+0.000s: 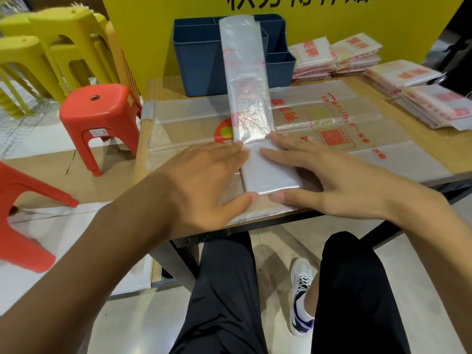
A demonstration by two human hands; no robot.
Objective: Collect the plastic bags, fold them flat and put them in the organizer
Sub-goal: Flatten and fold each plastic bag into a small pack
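A wooden table (163, 90) stood against a yellow wall (332, 24), with two red stools (102, 118) and stacked yellow stools (51, 47) on the floor to the left. One blue organizer (201, 60) sat at the back, four piles of folded bags (357, 62) to its right. A narrow folded bag (250, 93) lay over a flat bag (357, 139). The left hand (204, 182) and right hand (329, 180) pressed its near end, fingers (286, 141) straight and slightly apart.

The flat plastic bag (332, 129) carries red Chinese print, "有" legible; the yellow board's (332, 26) black characters are cropped.
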